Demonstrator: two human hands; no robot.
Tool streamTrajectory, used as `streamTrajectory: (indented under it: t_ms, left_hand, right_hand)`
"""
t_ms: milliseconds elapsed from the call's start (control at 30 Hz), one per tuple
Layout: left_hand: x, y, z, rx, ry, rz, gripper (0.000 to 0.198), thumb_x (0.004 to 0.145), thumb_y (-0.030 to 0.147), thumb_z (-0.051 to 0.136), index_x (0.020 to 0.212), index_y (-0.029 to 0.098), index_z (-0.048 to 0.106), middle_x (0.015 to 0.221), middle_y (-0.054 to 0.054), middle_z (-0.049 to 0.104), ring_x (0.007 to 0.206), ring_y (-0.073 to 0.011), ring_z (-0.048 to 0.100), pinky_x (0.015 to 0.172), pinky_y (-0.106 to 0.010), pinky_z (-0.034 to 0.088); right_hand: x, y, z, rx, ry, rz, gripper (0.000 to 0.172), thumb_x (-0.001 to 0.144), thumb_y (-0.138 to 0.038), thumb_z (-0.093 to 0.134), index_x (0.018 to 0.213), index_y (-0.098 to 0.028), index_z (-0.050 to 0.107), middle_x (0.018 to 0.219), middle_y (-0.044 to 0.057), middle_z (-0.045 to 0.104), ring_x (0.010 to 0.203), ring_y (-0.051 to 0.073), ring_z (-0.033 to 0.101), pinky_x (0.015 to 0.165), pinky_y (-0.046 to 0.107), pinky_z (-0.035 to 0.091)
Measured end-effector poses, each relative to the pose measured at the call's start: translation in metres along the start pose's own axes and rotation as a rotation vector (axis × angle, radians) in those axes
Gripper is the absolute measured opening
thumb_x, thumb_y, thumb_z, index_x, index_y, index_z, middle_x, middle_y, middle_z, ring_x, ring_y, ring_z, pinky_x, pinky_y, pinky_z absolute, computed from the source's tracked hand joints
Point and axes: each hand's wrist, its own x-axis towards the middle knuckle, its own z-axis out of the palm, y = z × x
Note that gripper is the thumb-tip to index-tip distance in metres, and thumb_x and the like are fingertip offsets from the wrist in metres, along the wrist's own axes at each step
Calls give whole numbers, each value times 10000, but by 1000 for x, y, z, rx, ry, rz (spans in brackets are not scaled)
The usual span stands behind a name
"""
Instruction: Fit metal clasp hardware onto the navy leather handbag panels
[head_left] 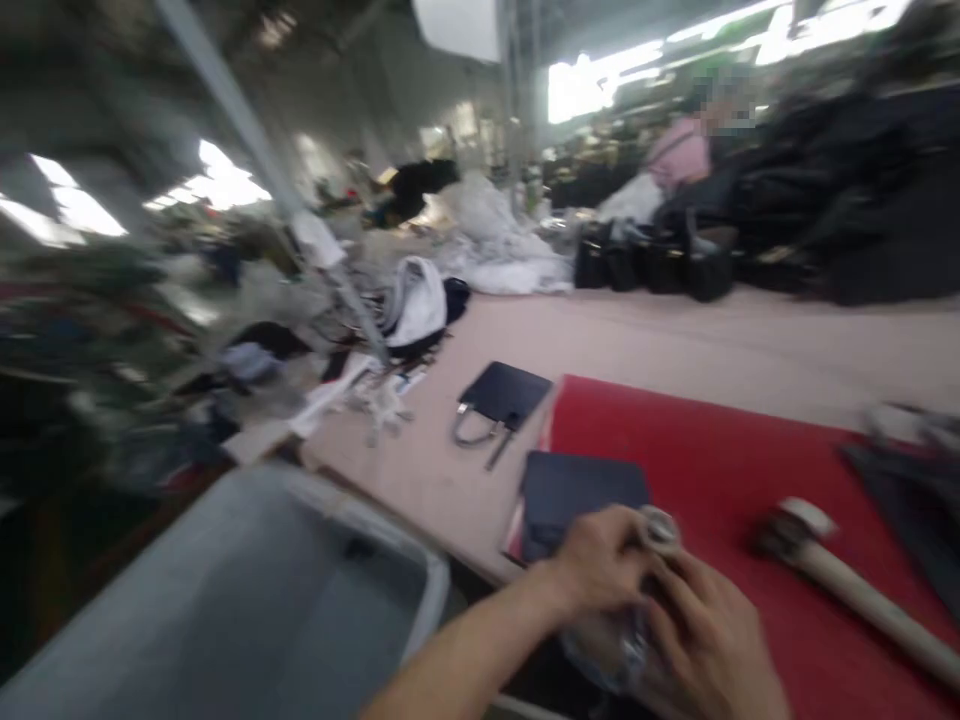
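Note:
My left hand (600, 560) and my right hand (712, 630) are close together at the near edge of the red mat (697, 430), fingers curled inward. Between them shows a small round pale object with a ring-like end (660, 530), too blurred to name. Crinkled clear plastic (626, 655) hangs below the fingers; which hand grips it I cannot tell. Just beyond my left hand lies a flat dark blue leather-like piece (577, 490). A hammer (810, 535) with a pale handle rests on the mat, right of my right hand.
A small dark bag with a handle (506, 390) lies farther off on the pale table (420, 460). The large grey bin (300, 590) stands at the left front. White plastic wrapping (495, 250) and black bags (652, 260) line the back, where a person in pink (682, 150) is visible.

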Motion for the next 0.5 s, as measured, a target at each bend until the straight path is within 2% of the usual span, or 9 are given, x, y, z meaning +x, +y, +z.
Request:
streamTrajectory:
  t_ms: [33,67,100,167,233,300,367,433,500]
  left_hand:
    - [-2,5,16,-98,14,-26,172,838,261,639,973,176,701,951,-90,737,904,-216,680,877,-371,553]
    - [-2,9,23,-203,89,-113,179,839,301,636,930,162,700,861,-77,729,804,-202,674,810,-358,560]
    - [0,10,21,-333,168,-204,251,863,368,624,972,154,697,887,-79,736,813,-200,685,805,-352,567]
    - [8,8,-1,-580,346,-252,352,849,479,657,977,152,682,951,-82,746,893,-209,710,810,-333,586]
    - [15,3,-34,-591,445,-250,419,787,513,730,966,137,680,929,-74,737,865,-198,708,780,-311,588]
    - [12,-2,-72,-423,505,-297,468,739,536,755,943,119,696,876,-62,728,800,-176,685,784,-306,580]
    - [1,-10,-107,-157,515,-385,452,700,541,744,880,129,702,799,-47,714,756,-187,665,771,-325,571]
    - [-15,-19,-137,165,453,-483,415,707,559,683,815,158,694,737,-46,701,734,-219,658,740,-344,540]
    - [-29,-29,-158,500,360,-566,401,737,580,598,751,186,672,723,-73,704,752,-264,660,711,-360,484]
  right_hand:
    - [-10,-2,-11,-24,-24,30,304,975,-304,507,1228,-175,616,1244,164,594,1114,330,573,908,537,516]
    - [-15,-5,-18,-31,-66,65,329,961,-270,519,1257,-159,610,1279,172,580,1161,340,548,946,546,499]
    - [-16,-8,-20,-22,-93,107,337,950,-250,527,1261,-150,613,1301,173,571,1185,340,531,981,551,478]
    - [-11,-14,-19,5,-125,179,354,920,-216,554,1258,-135,625,1325,172,563,1209,343,506,1020,548,443]
    - [-6,-20,-19,38,-142,221,374,900,-199,575,1265,-136,627,1336,168,560,1219,342,493,1041,540,417]
    - [-5,-25,-21,67,-147,234,380,899,-199,583,1273,-143,622,1341,166,558,1230,339,483,1051,534,398]
    - [-6,-26,-24,85,-149,234,370,905,-204,584,1269,-147,621,1342,166,558,1229,338,481,1048,529,388]
    - [-6,-25,-25,91,-155,232,368,903,-202,592,1265,-141,621,1340,166,559,1223,338,483,1041,524,384]
    - [-6,-24,-25,94,-162,232,373,900,-197,604,1267,-134,619,1344,164,557,1224,337,482,1041,518,379]
